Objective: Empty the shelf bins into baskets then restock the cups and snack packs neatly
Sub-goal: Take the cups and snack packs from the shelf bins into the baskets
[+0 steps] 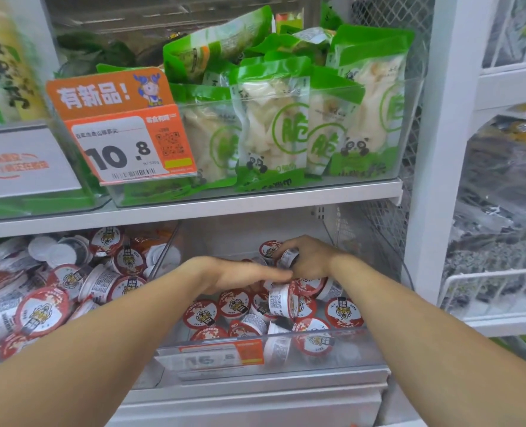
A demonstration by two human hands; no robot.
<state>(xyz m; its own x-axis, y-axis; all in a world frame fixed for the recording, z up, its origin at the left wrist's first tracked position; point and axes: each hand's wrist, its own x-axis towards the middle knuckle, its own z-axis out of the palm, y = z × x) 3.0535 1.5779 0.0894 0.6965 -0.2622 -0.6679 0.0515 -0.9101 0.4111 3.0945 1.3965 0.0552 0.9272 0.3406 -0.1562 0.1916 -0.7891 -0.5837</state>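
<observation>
A white metal shelving unit (422, 149) fills the view, with a white shelf board (255, 200) dividing an upper tier from a lower one. On the upper tier stands a clear plastic bin (409, 118) packed with upright green-and-white snack packs (274, 124) printed with a small panda, and an orange-and-white price tag reading 10.8 (123, 140) hangs on its front left. On the lower tier sits a second clear plastic bin (286, 365), partly filled toward its right and front with small round red-and-white cups with tiger lids (343, 312), lying jumbled at all angles; its front wall carries a blurred orange price label (221, 355). Just to the left, a neighbouring bin holds a fuller heap of the same tiger cups (43, 309). Both bare forearms reach into the lower right bin. The left hand (240, 274) lies flat over the cups, its fingers straight and relaxed, gripping nothing. The right hand (308, 257) is beside it at the back of the pile, its fingers curled round one tiger cup (288, 257) turned on its side. A white wire basket (486, 291) shows at the right edge.
</observation>
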